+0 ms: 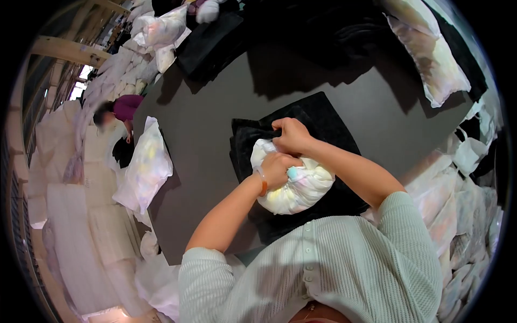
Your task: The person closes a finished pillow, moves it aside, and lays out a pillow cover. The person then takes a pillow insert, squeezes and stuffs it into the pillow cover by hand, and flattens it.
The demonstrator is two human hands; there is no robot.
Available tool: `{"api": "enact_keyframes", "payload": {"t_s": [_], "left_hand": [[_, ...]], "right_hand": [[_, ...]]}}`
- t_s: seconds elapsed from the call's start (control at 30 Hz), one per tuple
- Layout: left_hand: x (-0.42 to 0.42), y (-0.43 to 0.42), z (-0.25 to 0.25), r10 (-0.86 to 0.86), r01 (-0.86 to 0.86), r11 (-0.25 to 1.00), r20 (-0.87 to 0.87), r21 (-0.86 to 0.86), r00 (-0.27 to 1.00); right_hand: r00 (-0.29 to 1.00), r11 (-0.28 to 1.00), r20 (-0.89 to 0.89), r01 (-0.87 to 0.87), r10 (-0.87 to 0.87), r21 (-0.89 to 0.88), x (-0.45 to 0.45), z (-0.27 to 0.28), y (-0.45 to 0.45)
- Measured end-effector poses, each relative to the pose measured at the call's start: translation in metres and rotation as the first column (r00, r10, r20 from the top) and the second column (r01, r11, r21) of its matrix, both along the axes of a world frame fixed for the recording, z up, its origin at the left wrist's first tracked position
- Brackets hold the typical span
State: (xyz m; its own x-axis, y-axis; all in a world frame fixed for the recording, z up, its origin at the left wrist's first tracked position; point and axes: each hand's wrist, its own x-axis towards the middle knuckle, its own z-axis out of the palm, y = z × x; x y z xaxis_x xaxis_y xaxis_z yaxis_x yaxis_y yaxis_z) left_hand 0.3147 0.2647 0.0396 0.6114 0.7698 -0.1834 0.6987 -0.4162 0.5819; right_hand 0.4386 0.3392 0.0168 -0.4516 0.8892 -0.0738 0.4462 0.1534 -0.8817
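Observation:
A white stuffed cushion insert (301, 196), with pastel filling showing through, lies bunched up on dark velvety cloth (328, 121) on the table. My left hand (280, 169) is closed on the gathered top of the insert, and a small light-blue tuft shows beside its fingers. Just beyond it, my right hand (293, 135) has its fingers bent together at the edge of the black cloth, where the cloth meets the insert. My fingertips are partly hidden, so the exact grip of the right hand is hard to see.
Similar stuffed inserts lie at the table's left edge (144, 169) and far right (428, 59). Stacked black cloths (210, 46) line the far side. Another person (126, 107) is at the left, beyond the grey table (204, 134). White bags (458, 204) are heaped at the right.

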Motion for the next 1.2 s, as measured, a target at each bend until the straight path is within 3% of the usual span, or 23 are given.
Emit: {"api": "enact_keyframes", "payload": {"t_s": [0.07, 0.13, 0.2, 0.3, 0.43, 0.5, 0.53, 0.6, 0.63, 0.7, 0.73, 0.83, 1.0, 1.07, 1.1, 1.17, 1.2], "left_hand": [[0.011, 0.001, 0.002, -0.046, 0.047, 0.997, -0.017, 0.065, 0.999], [0.027, 0.005, 0.007, -0.058, 0.062, 0.997, -0.069, 0.049, 0.996], [0.040, 0.007, 0.010, -0.091, 0.090, 0.996, -0.104, -0.014, 0.990], [0.038, 0.013, -0.009, -0.056, 0.053, 0.998, -0.114, -0.026, 0.992], [0.028, 0.017, -0.020, 0.003, -0.005, 1.000, -0.070, -0.028, 0.998], [0.019, 0.013, -0.020, 0.064, -0.063, 0.998, -0.033, 0.013, 0.997], [0.016, 0.011, -0.016, 0.118, -0.118, 0.992, 0.009, 0.045, 0.993], [0.010, 0.015, -0.013, 0.103, -0.103, 0.994, -0.005, 0.024, 0.995], [0.008, 0.015, -0.016, 0.094, -0.096, 0.994, 0.044, 0.053, 0.995], [0.006, 0.014, -0.013, 0.074, -0.085, 0.989, 0.099, 0.117, 0.992], [0.003, 0.017, -0.020, 0.084, -0.098, 0.989, 0.118, 0.115, 0.989], [0.001, 0.020, -0.020, 0.051, -0.068, 0.990, 0.142, 0.120, 0.989], [-0.001, 0.019, -0.007, 0.053, -0.067, 0.994, 0.152, 0.091, 0.987], [-0.006, 0.019, -0.009, 0.087, -0.099, 0.994, 0.197, 0.051, 0.977], [-0.008, 0.017, -0.008, 0.118, -0.129, 0.991, 0.271, 0.023, 0.955], [-0.015, 0.016, -0.005, 0.132, -0.139, 0.990, 0.266, 0.008, 0.955], [-0.018, 0.015, -0.004, 0.150, -0.154, 0.988, 0.267, -0.006, 0.952]], "right_hand": [[0.999, 0.997, 0.005, -0.052, 0.053, -0.051, 0.001, -0.013, 0.012], [0.969, 0.969, 0.151, -0.169, 0.197, -0.177, 0.004, 0.000, 0.027], [0.953, 0.973, 0.229, -0.165, 0.200, -0.163, -0.004, -0.017, 0.028], [0.953, 0.997, 0.302, 0.038, -0.014, -0.073, -0.011, -0.021, 0.018], [0.938, 1.000, 0.345, -0.002, 0.011, -0.024, -0.011, -0.018, 0.027], [0.981, 0.988, 0.113, -0.150, 0.155, -0.047, 0.014, -0.027, 0.038], [0.980, 0.954, -0.090, -0.193, 0.177, -0.230, 0.030, -0.027, 0.038], [0.951, 0.927, -0.274, -0.228, 0.146, -0.297, 0.050, -0.033, 0.031], [0.953, 0.927, -0.269, -0.218, 0.136, -0.306, 0.054, -0.037, 0.028], [0.993, 0.987, -0.032, -0.105, 0.110, 0.123, 0.059, -0.042, 0.024], [0.996, 0.990, -0.030, -0.085, 0.089, 0.115, 0.064, -0.043, 0.024], [0.961, 0.989, 0.235, -0.148, 0.148, -0.018, 0.069, -0.036, 0.027], [0.993, 0.995, 0.075, -0.091, 0.088, 0.044, 0.068, -0.062, 0.028], [0.992, 0.953, -0.120, -0.067, 0.032, -0.294, 0.069, -0.066, 0.026], [0.992, 0.952, -0.123, -0.066, 0.030, -0.299, 0.068, -0.067, 0.024], [0.943, 0.838, -0.322, -0.110, -0.081, -0.535, 0.065, -0.070, 0.019], [0.944, 0.833, -0.320, -0.110, -0.084, -0.543, 0.068, -0.067, 0.016]]}}
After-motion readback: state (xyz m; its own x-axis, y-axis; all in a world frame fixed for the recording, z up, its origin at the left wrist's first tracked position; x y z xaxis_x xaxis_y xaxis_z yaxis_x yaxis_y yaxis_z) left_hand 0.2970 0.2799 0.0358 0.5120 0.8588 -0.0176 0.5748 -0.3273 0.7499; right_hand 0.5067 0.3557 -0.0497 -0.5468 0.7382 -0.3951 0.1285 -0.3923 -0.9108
